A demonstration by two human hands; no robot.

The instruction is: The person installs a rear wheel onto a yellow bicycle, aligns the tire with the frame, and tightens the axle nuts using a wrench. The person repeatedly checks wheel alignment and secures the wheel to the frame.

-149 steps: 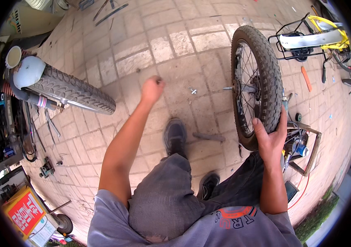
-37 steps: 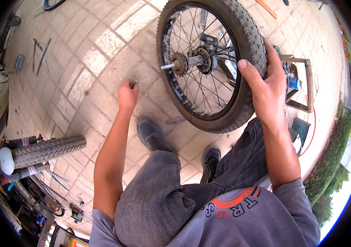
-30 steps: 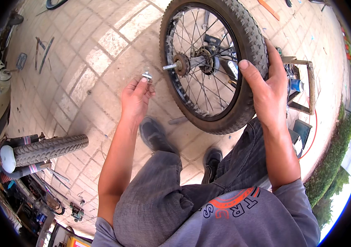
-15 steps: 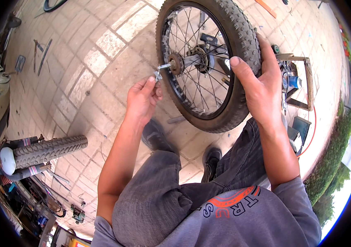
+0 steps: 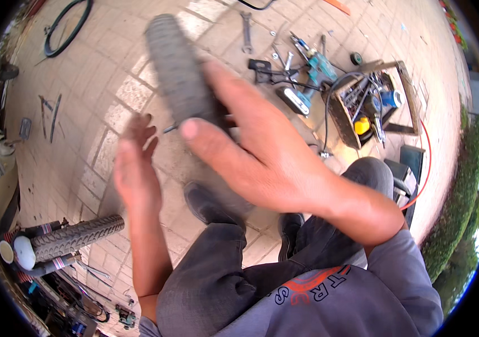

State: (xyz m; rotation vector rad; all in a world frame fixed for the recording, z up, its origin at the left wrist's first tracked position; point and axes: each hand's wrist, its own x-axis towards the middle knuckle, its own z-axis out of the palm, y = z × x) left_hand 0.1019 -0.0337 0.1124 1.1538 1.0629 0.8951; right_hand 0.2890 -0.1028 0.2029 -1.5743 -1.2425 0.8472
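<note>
A bicycle wheel with a knobbly tyre point(image 5: 175, 67) is tilted nearly edge-on in front of me and blurred by motion. My right hand point(image 5: 267, 151) grips it, thumb on the near side of the tyre and fingers reaching round behind. A thin axle end point(image 5: 170, 128) pokes out to the left of the tyre. Beside it, apart from the wheel, is my left hand point(image 5: 138, 163), its fingers loosely spread and smeared. I see nothing held in it. The hub and spokes are mostly hidden.
A wooden toolbox point(image 5: 343, 121) full of tools stands right on the brick paving. Near it lie a teal power drill point(image 5: 321, 70), a battery pack point(image 5: 293, 101) and a wrench point(image 5: 247, 33). Another bicycle's tyre point(image 5: 76, 238) is at left. A red cord point(image 5: 428, 168) runs along the right.
The wheel has swung left and turned from side-on to edge-on, carried by my right hand. My left hand has let go of the axle end and moved left. The toolbox and drill are now uncovered.
</note>
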